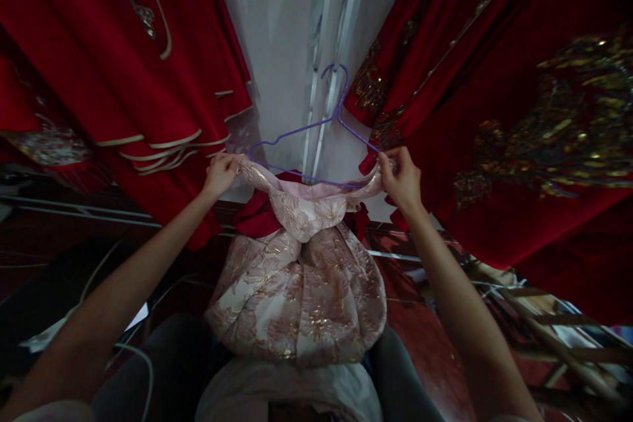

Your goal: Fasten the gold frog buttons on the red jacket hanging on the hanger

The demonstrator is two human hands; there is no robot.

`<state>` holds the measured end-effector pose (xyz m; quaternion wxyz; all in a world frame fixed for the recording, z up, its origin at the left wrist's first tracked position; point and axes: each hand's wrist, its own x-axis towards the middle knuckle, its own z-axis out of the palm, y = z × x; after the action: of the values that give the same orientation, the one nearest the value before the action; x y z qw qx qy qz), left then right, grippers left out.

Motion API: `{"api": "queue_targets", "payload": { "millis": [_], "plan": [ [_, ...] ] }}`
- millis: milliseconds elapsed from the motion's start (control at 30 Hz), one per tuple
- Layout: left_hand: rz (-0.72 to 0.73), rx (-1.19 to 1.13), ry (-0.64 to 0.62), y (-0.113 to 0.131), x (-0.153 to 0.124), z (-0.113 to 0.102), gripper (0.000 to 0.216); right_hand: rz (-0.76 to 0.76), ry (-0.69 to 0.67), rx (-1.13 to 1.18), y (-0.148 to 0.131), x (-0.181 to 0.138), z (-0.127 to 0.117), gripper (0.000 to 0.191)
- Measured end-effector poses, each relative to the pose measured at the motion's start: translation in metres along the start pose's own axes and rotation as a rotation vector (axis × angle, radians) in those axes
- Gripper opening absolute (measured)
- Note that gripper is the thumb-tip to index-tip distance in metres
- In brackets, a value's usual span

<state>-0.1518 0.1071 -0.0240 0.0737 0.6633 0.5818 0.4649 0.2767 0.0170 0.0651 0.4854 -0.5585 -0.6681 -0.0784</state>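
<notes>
A pale pink dress [309, 277] with a shiny gold floral pattern hangs in front of me, its full skirt spreading over my lap. My left hand [222, 173] pinches the left shoulder strap near one end of a purple wire hanger [304, 126]. At the opposite strap, my right hand [401, 179] has its thumb and fingers closed on the fabric beside the hanger's other arm. The hanger sits inside the neckline with its hook pointing up, apart from any rail. Whether my fingers also grip the wire is hard to see.
Red garments [163, 79] with pale trim hang at left. More red cloth [494, 145] with gold sequins hangs at right. A whitish panel [277, 26] stands between them. White cables [143, 359] lie at lower left, and a slatted wooden frame [539, 320] is at lower right.
</notes>
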Motion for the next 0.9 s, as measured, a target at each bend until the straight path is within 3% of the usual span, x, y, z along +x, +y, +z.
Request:
{"api": "queue_targets", "payload": {
  "millis": [200,400,500,600,733,800,900],
  "plan": [
    [0.134,-0.092,0.001,0.021,0.015,0.000,0.038,0.006,-0.030,0.009,-0.002,0.001,-0.003,0.036],
    [0.304,-0.166,-0.127,0.088,0.027,0.013,0.040,0.016,-0.075,0.034,0.003,0.004,-0.005,0.035],
    [0.311,-0.216,-0.198,0.106,0.025,0.017,0.041,0.012,-0.068,0.021,0.004,0.005,-0.007,0.034],
    [0.200,-0.334,-0.181,0.093,0.024,0.017,0.040,0.012,-0.080,0.030,0.005,0.005,-0.007,0.034],
    [-0.146,-0.471,-0.045,0.048,0.019,0.023,0.033,0.008,-0.072,0.046,0.004,0.003,-0.004,0.034],
    [-0.242,-0.337,-0.123,0.028,0.010,0.032,0.024,0.008,-0.068,0.047,0.004,0.003,-0.003,0.035],
    [-0.210,-0.073,-0.246,0.012,-0.006,0.049,0.039,0.014,-0.070,0.046,0.004,0.003,-0.003,0.037]
  ]
}}
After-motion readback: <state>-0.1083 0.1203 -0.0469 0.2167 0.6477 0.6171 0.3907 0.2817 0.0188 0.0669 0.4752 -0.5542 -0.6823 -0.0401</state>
